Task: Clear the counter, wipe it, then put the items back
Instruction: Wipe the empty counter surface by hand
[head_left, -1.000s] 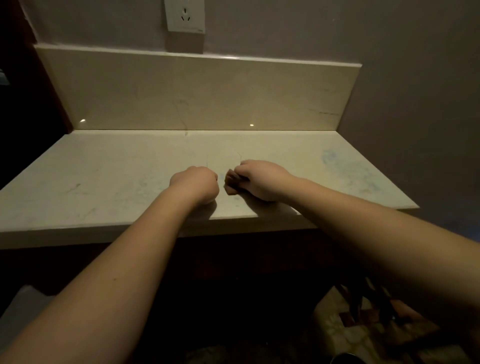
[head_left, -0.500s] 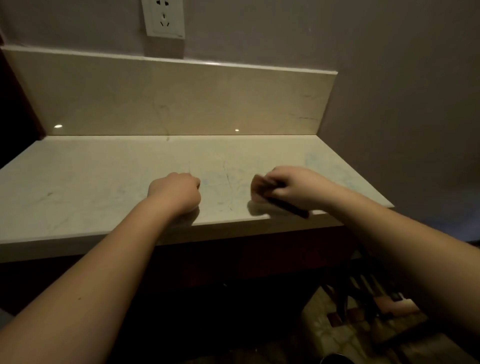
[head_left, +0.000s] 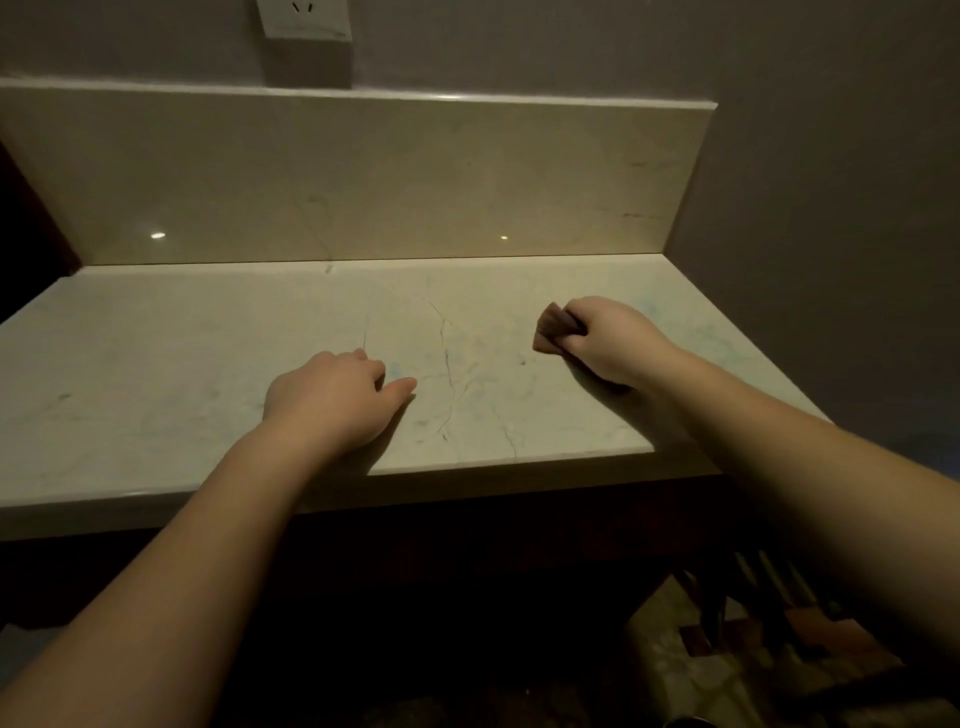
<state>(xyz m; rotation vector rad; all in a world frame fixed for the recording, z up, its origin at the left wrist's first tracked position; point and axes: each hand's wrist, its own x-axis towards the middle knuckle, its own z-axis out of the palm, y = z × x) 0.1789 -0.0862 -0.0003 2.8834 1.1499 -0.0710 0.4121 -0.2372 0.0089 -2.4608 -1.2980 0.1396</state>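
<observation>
- Left hand (head_left: 332, 397): rests on the counter (head_left: 156, 364) at about 7 o'clock of the slab's middle, near the front edge. The fingers are loosely curled and the thumb points toward 3 o'clock; it holds nothing.
- Counter: pale stone, with veined cracks running between the two hands. No items stand on the visible surface, so clearing appears done and wiping is the step in hand.
- Right hand (head_left: 608, 338): at about 3 o'clock of the slab's middle, fingers curled round a small brownish cloth (head_left: 553, 328), pressing it onto the stone. Only a folded corner of the cloth shows beyond the knuckles.
- Backsplash (head_left: 363, 176) at 12 o'clock, wall socket (head_left: 306, 21) above it — both untouched.
- Risk: the cloth is bunched small, so each pass likely covers a narrow strip; the back corners and the far left may be missed. Light is dim, so residue could go unnoticed.
- Change: against the earlier frame the right hand and cloth have moved away from the left hand, toward the right end and slightly deeper. The left hand has loosened from a fist.
</observation>
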